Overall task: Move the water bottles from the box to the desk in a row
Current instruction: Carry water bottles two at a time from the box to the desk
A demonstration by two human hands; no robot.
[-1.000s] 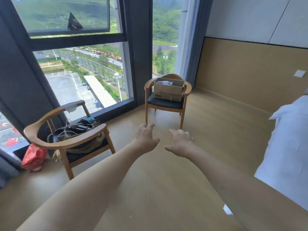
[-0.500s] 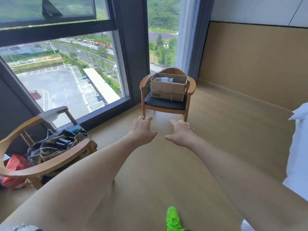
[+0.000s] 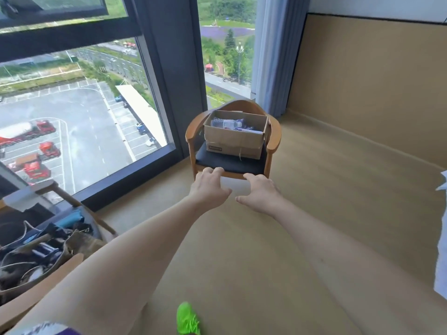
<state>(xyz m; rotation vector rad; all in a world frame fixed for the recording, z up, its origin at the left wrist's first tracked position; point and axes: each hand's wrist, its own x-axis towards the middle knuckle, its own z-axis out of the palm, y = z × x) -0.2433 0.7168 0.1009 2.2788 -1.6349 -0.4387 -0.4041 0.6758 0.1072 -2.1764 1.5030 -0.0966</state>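
Note:
An open cardboard box [image 3: 234, 143] stands on the dark seat of a wooden armchair [image 3: 274, 139] by the window. Inside it lie clear plastic water bottles [image 3: 226, 123] with blue labels, partly hidden by the box walls. My left hand [image 3: 208, 187] and my right hand [image 3: 260, 193] are stretched out in front of me, fingers loosely curled, holding nothing. Both hands are short of the chair and apart from the box. No desk is in view.
A second wooden armchair [image 3: 48, 269] piled with bags and cables stands at the lower left. A large window [image 3: 79, 112] fills the left side. White bedding [image 3: 441, 238] edges the right. A green shoe [image 3: 187, 319] shows on the floor below.
The chair with the box has come much closer and now sits just beyond my hands. The left chair has slid toward the frame's edge. My hands stay outstretched and hold nothing.

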